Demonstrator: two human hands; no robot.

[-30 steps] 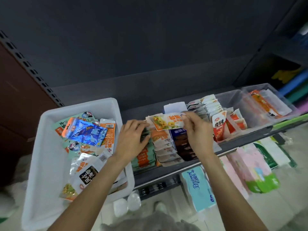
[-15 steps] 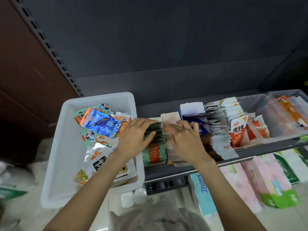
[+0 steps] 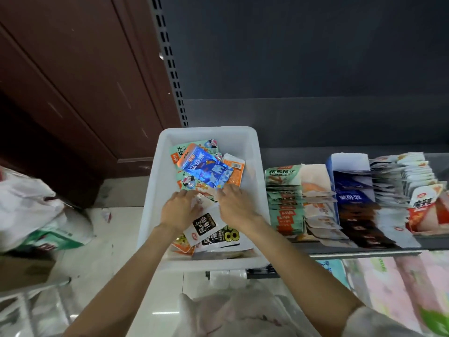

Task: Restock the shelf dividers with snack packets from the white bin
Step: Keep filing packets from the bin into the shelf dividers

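The white bin (image 3: 155, 190) stands left of the shelf and holds several loose snack packets, a shiny blue one (image 3: 206, 171) on top at the back. Both hands are inside it, palms down. My left hand (image 3: 178, 210) lies against a small pale packet (image 3: 202, 203); a pinch is not visible. My right hand (image 3: 234, 206) rests with straight fingers on the pile. A white packet with a black label (image 3: 204, 226) shows between my wrists. On the shelf (image 3: 364, 252), divider rows hold green (image 3: 283, 198), pale orange (image 3: 315, 190), dark blue (image 3: 352, 198) and silver (image 3: 398, 181) packets.
A red-and-white packet (image 3: 425, 205) stands at the far right row. Plastic bags (image 3: 29, 205) lie on the floor to the left, by a brown cabinet (image 3: 73, 93). Tissue packs (image 3: 388, 288) fill the level below the shelf. Another thin bag (image 3: 230, 312) sits under my arms.
Both hands left the shelf rows and moved left into the white bin. The orange-and-yellow packet held a second ago is no longer in my hands. The view swung left.
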